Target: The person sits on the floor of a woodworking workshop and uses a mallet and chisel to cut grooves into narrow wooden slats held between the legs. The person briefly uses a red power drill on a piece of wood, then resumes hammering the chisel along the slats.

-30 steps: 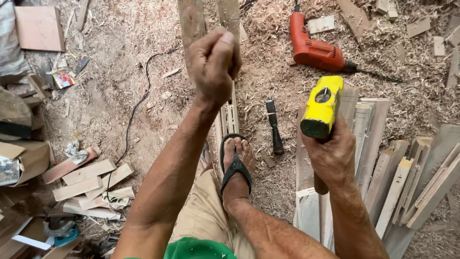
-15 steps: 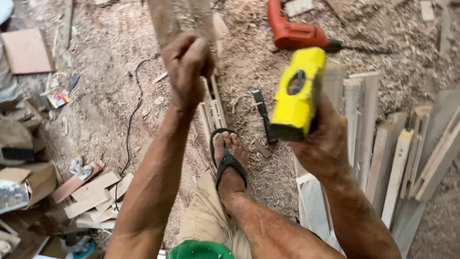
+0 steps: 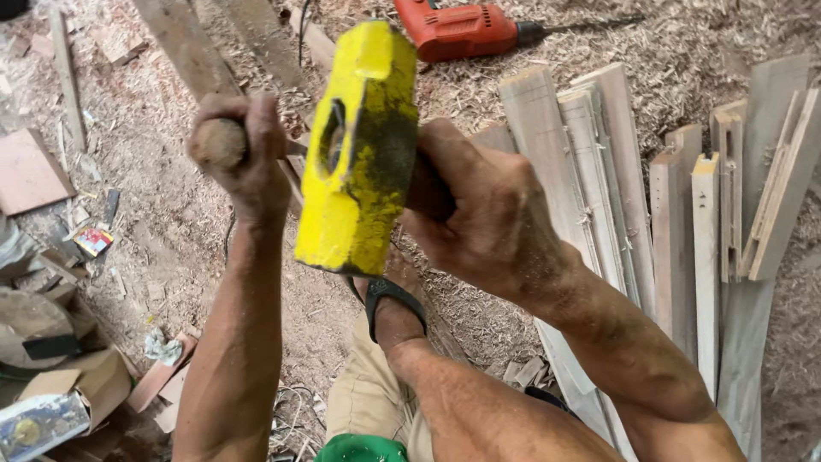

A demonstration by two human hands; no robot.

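Sawdust-covered floor (image 3: 171, 222) fills the head view. Left hand (image 3: 244, 158) is clenched around a round wooden tool handle (image 3: 218, 141). Right hand (image 3: 479, 214) grasps the yellow mallet (image 3: 359, 154), raised near the camera, above a sandalled foot (image 3: 393, 308). Risk: a glancing blow could strike the left knuckles or that foot. Planks (image 3: 599, 171) lie by the right edge; a red drill (image 3: 462, 30) rests at the top edge.

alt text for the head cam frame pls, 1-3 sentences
A right hand raises a yellow mallet beside a left hand gripping a round wooden handle, above a sandalled foot on sawdust-covered ground. A red power drill and pale wooden slats lie nearby.
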